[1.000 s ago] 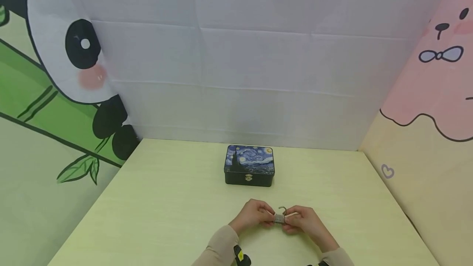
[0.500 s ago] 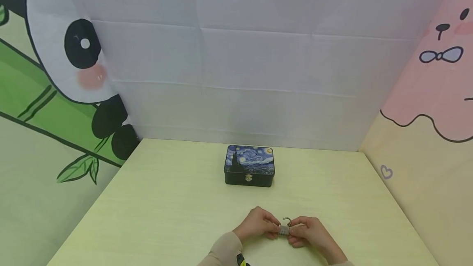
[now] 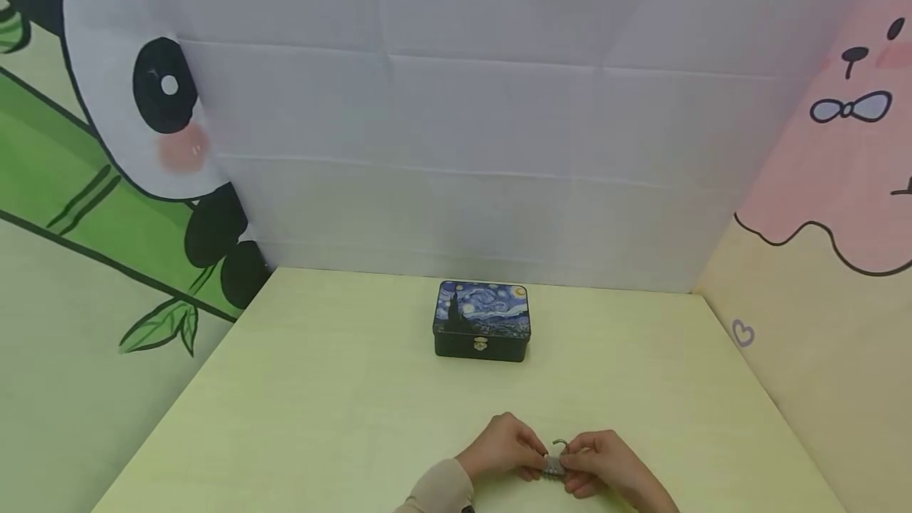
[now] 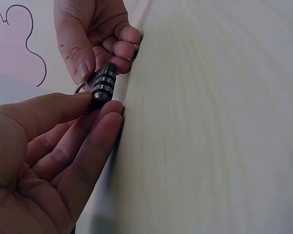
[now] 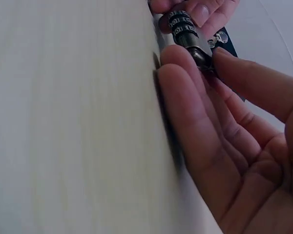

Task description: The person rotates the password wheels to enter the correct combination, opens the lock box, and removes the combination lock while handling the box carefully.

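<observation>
A small combination padlock (image 3: 554, 465) with number dials is held between my two hands near the front of the table. Its curved shackle (image 3: 560, 442) stands up like a hook, one end free of the body. My left hand (image 3: 502, 446) pinches one end of the padlock between thumb and fingers. At the other end, my right hand (image 3: 606, 464) grips it the same way. Rows of white digits show on the dials (image 4: 105, 83) in the left wrist view, and also on the padlock (image 5: 184, 29) in the right wrist view. Fingers partly cover the body.
Farther back on the table (image 3: 321, 386) sits a closed dark tin box (image 3: 481, 321) with a starry-night picture on its lid and a metal clasp (image 3: 480, 343) at the front. A pale cloth wall (image 3: 484, 117) rises behind, with printed panels at both sides.
Both hands have moved together with the padlock toward the front edge and slightly right in the head view. The tin box has stayed where it was.
</observation>
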